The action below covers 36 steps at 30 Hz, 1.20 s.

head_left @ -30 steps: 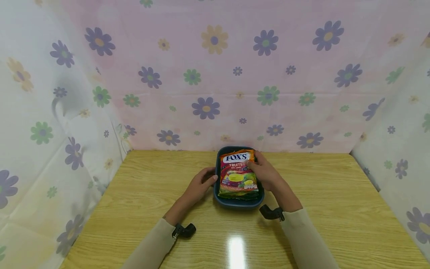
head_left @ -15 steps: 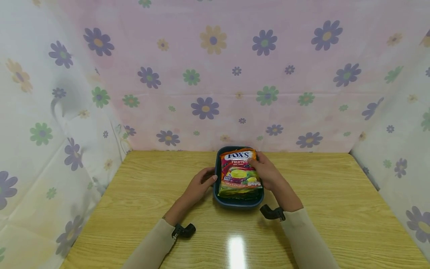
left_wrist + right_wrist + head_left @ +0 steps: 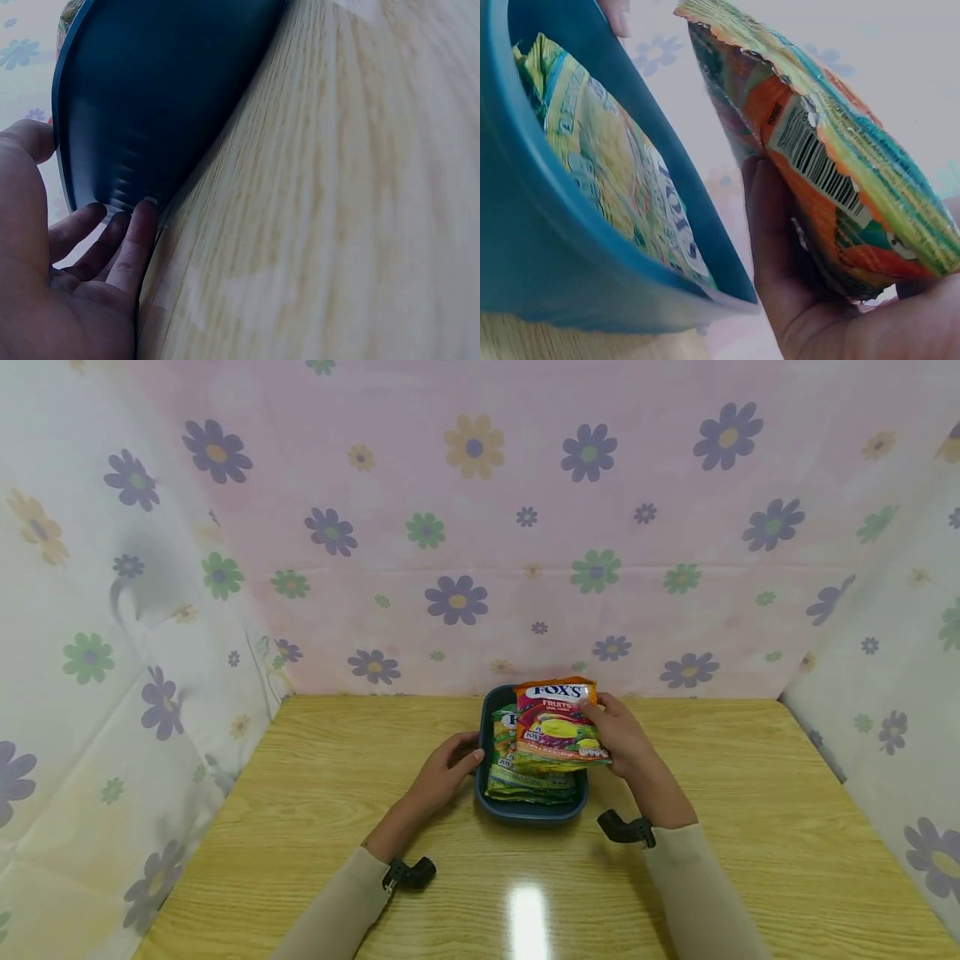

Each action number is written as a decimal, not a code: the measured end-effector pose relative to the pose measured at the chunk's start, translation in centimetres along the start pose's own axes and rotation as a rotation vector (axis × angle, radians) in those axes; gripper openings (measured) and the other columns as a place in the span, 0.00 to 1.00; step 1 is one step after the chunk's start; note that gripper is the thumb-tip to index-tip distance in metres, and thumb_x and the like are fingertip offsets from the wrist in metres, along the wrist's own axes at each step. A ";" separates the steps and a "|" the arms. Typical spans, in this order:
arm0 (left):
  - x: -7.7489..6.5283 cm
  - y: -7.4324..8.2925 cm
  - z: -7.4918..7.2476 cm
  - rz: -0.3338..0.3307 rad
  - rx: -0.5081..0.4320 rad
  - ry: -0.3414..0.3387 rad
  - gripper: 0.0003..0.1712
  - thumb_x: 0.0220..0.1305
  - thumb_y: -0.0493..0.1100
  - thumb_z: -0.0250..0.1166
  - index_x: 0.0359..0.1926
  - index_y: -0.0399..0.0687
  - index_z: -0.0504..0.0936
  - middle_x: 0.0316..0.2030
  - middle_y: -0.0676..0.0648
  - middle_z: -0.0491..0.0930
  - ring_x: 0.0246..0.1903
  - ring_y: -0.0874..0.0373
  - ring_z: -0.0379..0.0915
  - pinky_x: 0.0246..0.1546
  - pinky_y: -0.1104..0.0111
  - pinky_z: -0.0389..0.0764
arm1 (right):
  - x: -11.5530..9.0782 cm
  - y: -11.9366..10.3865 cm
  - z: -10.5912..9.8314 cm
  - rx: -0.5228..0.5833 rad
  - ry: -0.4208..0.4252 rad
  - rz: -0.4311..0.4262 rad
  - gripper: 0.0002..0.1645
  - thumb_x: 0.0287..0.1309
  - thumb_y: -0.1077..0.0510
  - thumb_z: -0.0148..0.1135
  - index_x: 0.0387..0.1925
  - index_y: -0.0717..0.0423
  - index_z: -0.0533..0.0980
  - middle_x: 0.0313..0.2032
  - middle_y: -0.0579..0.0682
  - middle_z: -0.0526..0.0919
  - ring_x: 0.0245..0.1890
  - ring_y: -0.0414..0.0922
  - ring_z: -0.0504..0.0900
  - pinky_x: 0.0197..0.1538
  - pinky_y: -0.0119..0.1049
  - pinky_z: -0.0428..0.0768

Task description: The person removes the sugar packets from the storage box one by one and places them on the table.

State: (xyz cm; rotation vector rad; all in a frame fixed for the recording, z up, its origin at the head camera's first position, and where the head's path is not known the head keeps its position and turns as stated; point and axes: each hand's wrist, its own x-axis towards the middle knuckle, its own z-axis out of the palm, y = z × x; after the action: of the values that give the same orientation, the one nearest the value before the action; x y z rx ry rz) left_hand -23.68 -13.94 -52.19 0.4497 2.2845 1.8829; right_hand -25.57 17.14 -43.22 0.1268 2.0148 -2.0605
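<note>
My right hand [image 3: 624, 737] holds a red and orange bag of Fox's fruit candy [image 3: 558, 727], raised over the right side of a dark blue plastic basin [image 3: 525, 812]. In the right wrist view, the candy bag [image 3: 840, 180] shows its barcode side and crimped seam, with fingers behind it and the thumb mostly hidden. A green Fox's candy bag [image 3: 528, 783] lies inside the basin; the right wrist view shows this green bag [image 3: 615, 157] apart from the held one. My left hand [image 3: 444, 774] grips the basin's left wall, thumb at the rim and fingers against the outside [image 3: 172, 82].
The basin stands on a wood-grain table [image 3: 337, 760], close to its back edge. A flower-print cloth [image 3: 480, 527] hangs behind and along both sides. A black wrist mount [image 3: 411, 873] sits on the left cuff, another mount [image 3: 626, 829] on the right.
My right hand has lifted the red candy bag up and to the right, away from the stack, uncovering the green bag beneath. The left hand and basin stay in place.
</note>
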 end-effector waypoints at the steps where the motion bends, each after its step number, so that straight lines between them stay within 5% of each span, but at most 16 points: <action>1: 0.0 0.0 0.0 -0.001 0.003 0.000 0.28 0.83 0.46 0.58 0.76 0.39 0.69 0.67 0.35 0.77 0.63 0.43 0.78 0.57 0.60 0.83 | 0.0 0.0 -0.2 0.002 0.002 -0.004 0.38 0.85 0.44 0.47 0.80 0.62 0.53 0.51 0.57 0.81 0.36 0.42 0.89 0.41 0.39 0.90; 12: 0.0 -0.3 -0.1 -0.001 0.013 0.007 0.29 0.83 0.48 0.59 0.76 0.40 0.70 0.67 0.36 0.77 0.63 0.44 0.78 0.58 0.57 0.83 | -0.2 -0.2 -2.5 0.023 0.001 -0.018 0.52 0.75 0.44 0.65 0.82 0.61 0.49 0.55 0.56 0.79 0.41 0.42 0.90 0.46 0.40 0.90; 36: 0.0 -0.1 0.0 0.000 0.000 -0.006 0.29 0.83 0.48 0.58 0.76 0.39 0.70 0.67 0.36 0.77 0.63 0.43 0.78 0.57 0.58 0.83 | -0.8 1.1 -7.0 0.067 0.018 -0.053 0.49 0.78 0.49 0.62 0.85 0.60 0.47 0.45 0.41 0.84 0.41 0.38 0.89 0.46 0.34 0.89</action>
State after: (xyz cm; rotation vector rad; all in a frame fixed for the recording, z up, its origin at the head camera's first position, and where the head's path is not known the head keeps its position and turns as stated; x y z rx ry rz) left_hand -23.67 -14.00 -52.24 0.4545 2.2805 1.8793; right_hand -25.38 24.16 -44.33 0.1061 1.9809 -2.1680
